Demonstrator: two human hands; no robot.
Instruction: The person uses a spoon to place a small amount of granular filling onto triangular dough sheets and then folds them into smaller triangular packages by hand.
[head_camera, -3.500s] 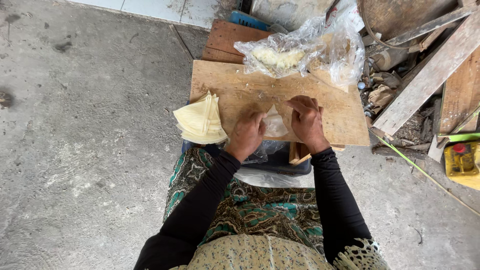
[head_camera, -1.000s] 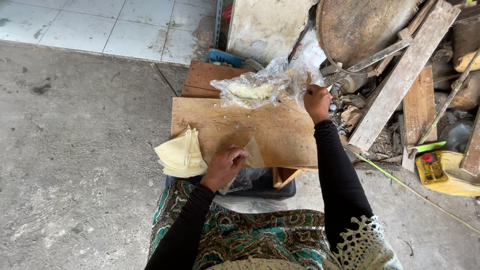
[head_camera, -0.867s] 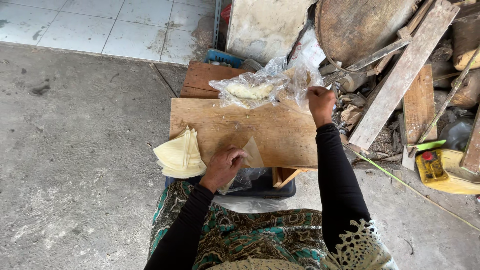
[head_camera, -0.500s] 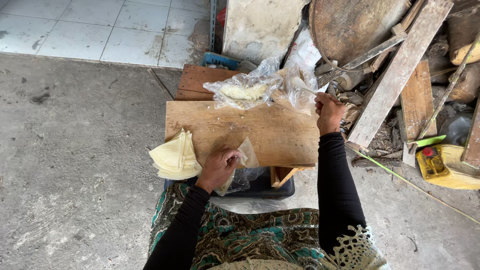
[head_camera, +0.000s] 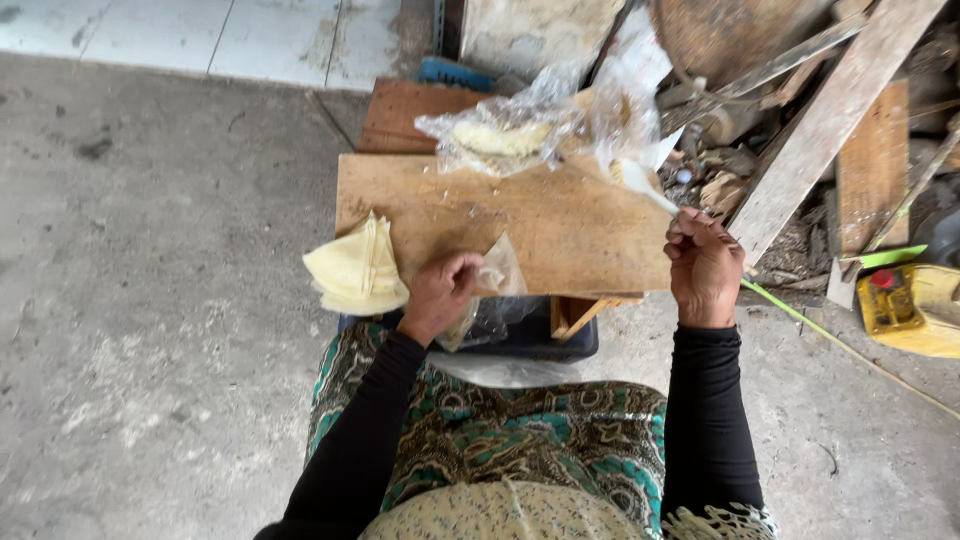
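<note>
The left hand (head_camera: 440, 297) is pinching a thin wrapper (head_camera: 497, 270) against the wooden board (head_camera: 560, 215), fingers clenched on its edge, with the stack of folded wrappers (head_camera: 355, 268) at its 9 o'clock. The right hand (head_camera: 703, 265), at 3 o'clock, is gripping a spoon (head_camera: 640, 180) that is carrying pale filling. The filling bag (head_camera: 505, 135) is lying at 12 o'clock. Holding the wrapper flat and keeping the spoon level seems wise, since the sheet looks flimsy.

- Folded stack (head_camera: 356, 270) sits on my board's (head_camera: 560, 225) left edge.
- Filling bag (head_camera: 520, 135) lies at its far edge.
- Planks (head_camera: 830, 120) lean right.
</note>
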